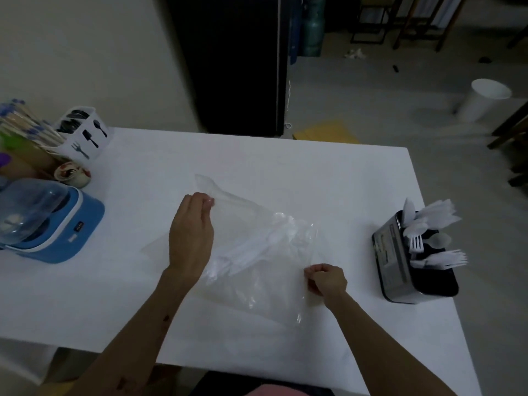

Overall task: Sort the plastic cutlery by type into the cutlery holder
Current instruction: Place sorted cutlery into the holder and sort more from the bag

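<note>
Dim room: pale wall point(85, 52), grey floor point(371, 104), dark cabinet point(228, 61), white bin point(483, 100), wooden chairs point(414, 21).

Left hand point(191, 232) reaches farther forward than right hand point(327, 280), both with fingers pinched closed.

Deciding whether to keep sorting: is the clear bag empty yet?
Not empty. White cutlery still shows through the clear bag, which both hands pinch: left hand, right hand.

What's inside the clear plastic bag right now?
White plastic cutlery lies bunched inside the clear bag. Crumpled plastic and glare hide the types and count.
</note>
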{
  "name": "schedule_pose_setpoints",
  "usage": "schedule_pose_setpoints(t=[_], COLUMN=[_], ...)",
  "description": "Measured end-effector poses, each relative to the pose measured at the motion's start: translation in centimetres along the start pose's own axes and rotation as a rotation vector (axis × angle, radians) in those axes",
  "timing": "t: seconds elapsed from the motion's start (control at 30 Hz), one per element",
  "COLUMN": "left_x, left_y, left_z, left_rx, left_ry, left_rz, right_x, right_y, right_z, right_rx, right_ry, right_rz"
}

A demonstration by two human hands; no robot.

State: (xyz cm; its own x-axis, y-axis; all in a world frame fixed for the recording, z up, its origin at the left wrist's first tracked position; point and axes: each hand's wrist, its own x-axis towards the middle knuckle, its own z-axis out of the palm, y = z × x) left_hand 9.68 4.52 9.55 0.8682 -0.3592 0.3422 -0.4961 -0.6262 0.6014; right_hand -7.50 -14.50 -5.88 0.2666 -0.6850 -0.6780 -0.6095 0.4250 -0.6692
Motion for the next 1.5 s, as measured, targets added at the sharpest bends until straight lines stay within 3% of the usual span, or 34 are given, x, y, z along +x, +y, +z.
schedule_pose_setpoints(t=[0.13,0.23,0.33,0.47,0.57,0.7,0.87,0.93,1.03,1.13,1.27,1.5], left_x=[-0.4,-0.2,0.0,0.9,0.7,0.4,-1.5,-3.2,-6.3,-8.3,-9.1,-9.2], left_y=[0.0,1.3,2.6,1.7,0.7,-1.2,-3.8,-4.2,-4.7,-5.4,-6.4,-7.8], left_z=[0.3,-0.2,-0.5,-1.1,-1.0,0.4,2.9,4.3,7.5,10.4,12.2,12.8], left_rx=[-0.047,-0.37,-0.665,-0.298,-0.153,0.042,0.493,0.504,0.494,0.423,0.445,0.414], left_ry=[-0.083,-0.048,-0.097,-0.087,-0.102,-0.027,-0.046,-0.138,-0.556,-0.847,-0.95,-0.976], left_rz=[-0.145,-0.262,-0.252,-0.043,0.026,0.035,-0.031,-0.015,0.274,0.301,0.234,0.212], right_x=[0.1,0.2,0.1,0.0,-0.1,-0.1,-0.4,-0.4,-0.6,-0.9,-1.4,-1.8], right_y=[0.8,0.9,0.6,1.3,1.4,1.2,1.3,1.3,1.0,0.6,-0.1,-1.2], right_z=[-0.5,-0.3,0.1,0.0,-0.3,-0.5,-0.5,-0.4,-0.4,-0.4,-0.2,0.3], right_rx=[-0.052,-0.08,0.042,0.143,0.092,-0.03,-0.15,-0.222,-0.33,-0.419,-0.617,-0.928], right_ry=[0.036,0.033,-0.092,-0.108,-0.043,0.013,0.046,0.057,0.079,0.084,0.117,0.121], right_rz=[-0.063,-0.122,-0.073,-0.013,-0.04,-0.117,-0.175,-0.22,-0.268,-0.261,-0.276,-0.502])
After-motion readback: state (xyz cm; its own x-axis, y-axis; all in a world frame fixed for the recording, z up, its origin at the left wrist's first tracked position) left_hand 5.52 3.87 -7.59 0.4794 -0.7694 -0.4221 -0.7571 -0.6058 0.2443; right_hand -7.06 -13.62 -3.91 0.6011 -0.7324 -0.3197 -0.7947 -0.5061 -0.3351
